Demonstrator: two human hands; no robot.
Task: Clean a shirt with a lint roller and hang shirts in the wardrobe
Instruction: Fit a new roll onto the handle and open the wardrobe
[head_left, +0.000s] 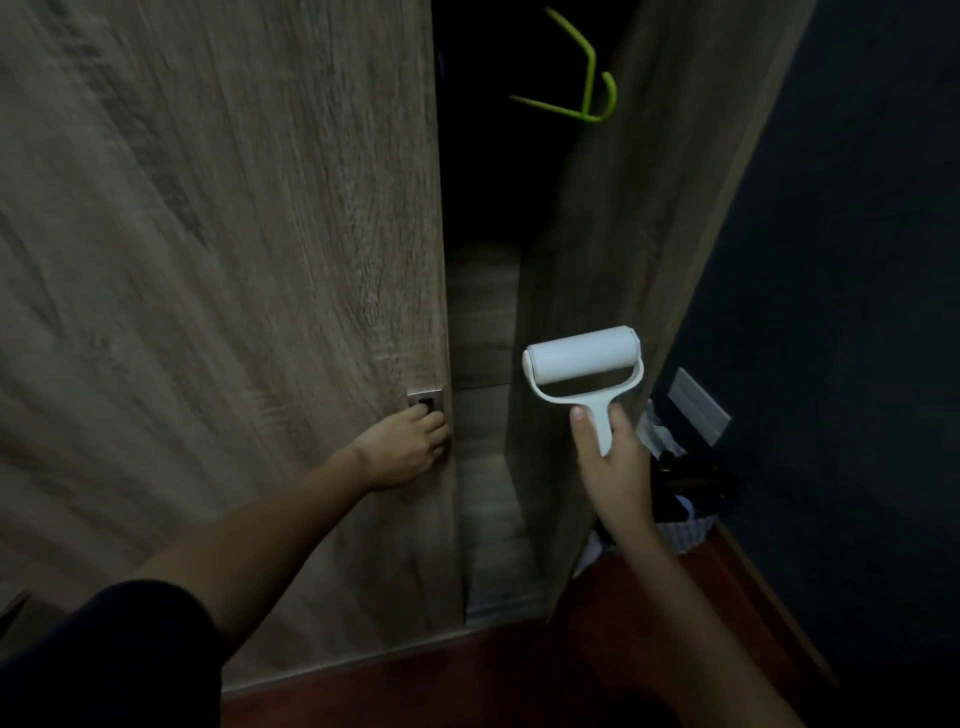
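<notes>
Left grip (410, 447) hooks door handle (425, 400) | right grip (613, 452) holds lint roller (582, 353) | wardrobe (488, 182) interior too dark

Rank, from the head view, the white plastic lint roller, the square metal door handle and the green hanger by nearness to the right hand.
1. White plastic lint roller, gripped by the right hand itself.
2. Square metal door handle, to its left, hooked by the left hand.
3. Green hanger, high inside the wardrobe.
</notes>
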